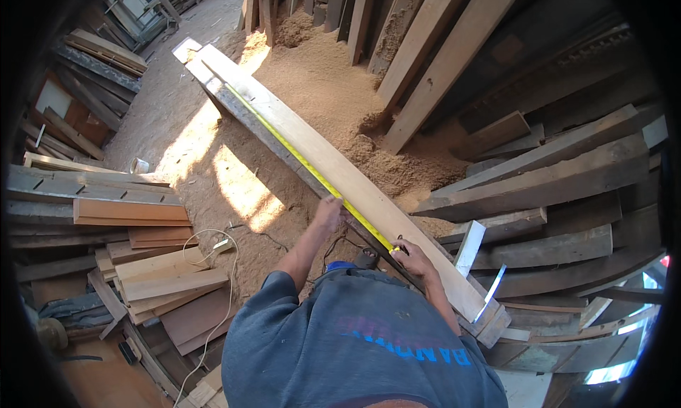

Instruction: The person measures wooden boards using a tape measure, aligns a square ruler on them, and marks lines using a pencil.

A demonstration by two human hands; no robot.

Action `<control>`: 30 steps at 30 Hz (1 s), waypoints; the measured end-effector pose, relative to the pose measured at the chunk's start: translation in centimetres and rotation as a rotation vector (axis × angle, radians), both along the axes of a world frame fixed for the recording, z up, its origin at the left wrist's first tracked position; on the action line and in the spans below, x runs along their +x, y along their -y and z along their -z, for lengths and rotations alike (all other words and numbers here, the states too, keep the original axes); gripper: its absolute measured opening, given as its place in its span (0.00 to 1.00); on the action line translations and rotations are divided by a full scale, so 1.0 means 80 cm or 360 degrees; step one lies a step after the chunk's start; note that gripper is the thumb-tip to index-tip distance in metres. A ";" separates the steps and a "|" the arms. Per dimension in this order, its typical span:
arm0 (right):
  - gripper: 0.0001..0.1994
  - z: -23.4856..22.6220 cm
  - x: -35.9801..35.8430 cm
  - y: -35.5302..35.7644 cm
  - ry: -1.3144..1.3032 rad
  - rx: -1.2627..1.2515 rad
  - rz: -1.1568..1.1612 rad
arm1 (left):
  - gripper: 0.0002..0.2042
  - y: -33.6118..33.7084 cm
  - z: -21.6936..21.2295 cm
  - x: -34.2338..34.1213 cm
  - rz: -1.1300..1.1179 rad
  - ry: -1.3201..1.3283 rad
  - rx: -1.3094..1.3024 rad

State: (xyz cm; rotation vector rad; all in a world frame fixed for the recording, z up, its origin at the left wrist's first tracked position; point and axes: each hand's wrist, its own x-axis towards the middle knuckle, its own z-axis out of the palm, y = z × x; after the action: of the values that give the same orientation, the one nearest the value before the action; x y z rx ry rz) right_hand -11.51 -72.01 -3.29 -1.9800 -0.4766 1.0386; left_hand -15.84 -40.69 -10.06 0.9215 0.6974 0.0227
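A long pale plank (305, 135) lies on a narrow wooden bench (234, 104), running from the far left to the near right. Along its near edge stretches a yellow measuring tape (284, 144), pulled out in a straight line. My left hand (328, 213) is closed on the tape's edge partway along. Farther right, my right hand (413, 258) is closed round the near end of the tape, over the plank; its case is mostly hidden by the fingers.
Sawdust (312, 82) is heaped behind the bench. Tall boards (454, 60) lean at the back right, and heavy timbers (553, 174) are stacked to the right. Cut boards (167, 280) and a pale cable (230, 287) lie on the left. A thin shiny strip (491, 292) stands by the plank's near end.
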 end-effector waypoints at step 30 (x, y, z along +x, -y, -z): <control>0.25 -0.058 0.040 -0.141 0.0272 -0.0005 0.0037 | 0.06 -0.149 -0.038 0.078 -0.0424 -0.0086 0.0166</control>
State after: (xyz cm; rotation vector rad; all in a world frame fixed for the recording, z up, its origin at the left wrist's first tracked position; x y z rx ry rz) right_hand -8.30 -60.69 1.33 -2.0821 -0.5428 0.8597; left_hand -9.62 -28.75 -7.04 0.9259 0.8719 0.2734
